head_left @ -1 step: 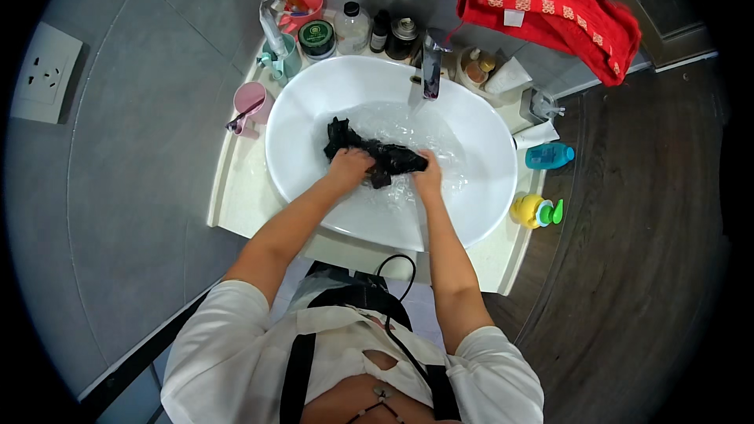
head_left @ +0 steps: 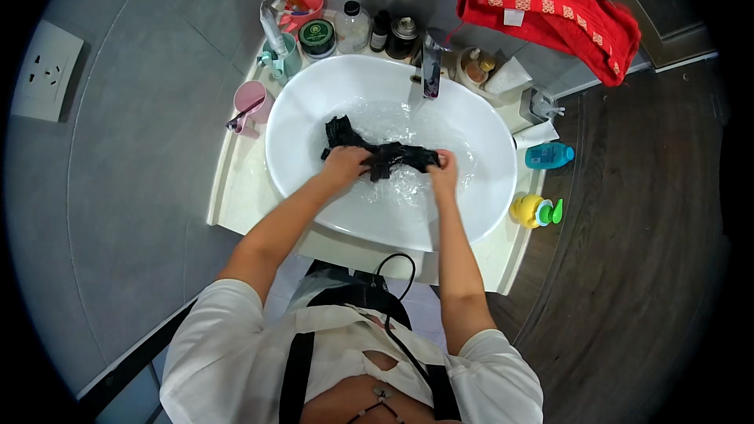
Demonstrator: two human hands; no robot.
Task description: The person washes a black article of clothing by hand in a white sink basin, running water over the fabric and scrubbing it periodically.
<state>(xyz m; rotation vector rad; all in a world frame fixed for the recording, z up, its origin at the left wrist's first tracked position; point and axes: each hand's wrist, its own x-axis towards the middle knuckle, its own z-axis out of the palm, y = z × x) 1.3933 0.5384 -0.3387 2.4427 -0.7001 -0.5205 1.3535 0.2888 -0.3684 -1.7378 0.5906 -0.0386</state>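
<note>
Black straps run over a white short-sleeved top, with a pendant necklace.

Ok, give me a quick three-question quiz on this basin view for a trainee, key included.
1. Multiple choice: which hand pinches the right-hand end of the black cloth?
a) left
b) right
c) neither

2. True or false: the light pink mug stands on the counter, to the left of the white basin.

3. Fill in the missing word: the yellow bottle at the right edge has a ____ pump head.

Key:
1. b, the right hand.
2. True.
3. Green.
</note>
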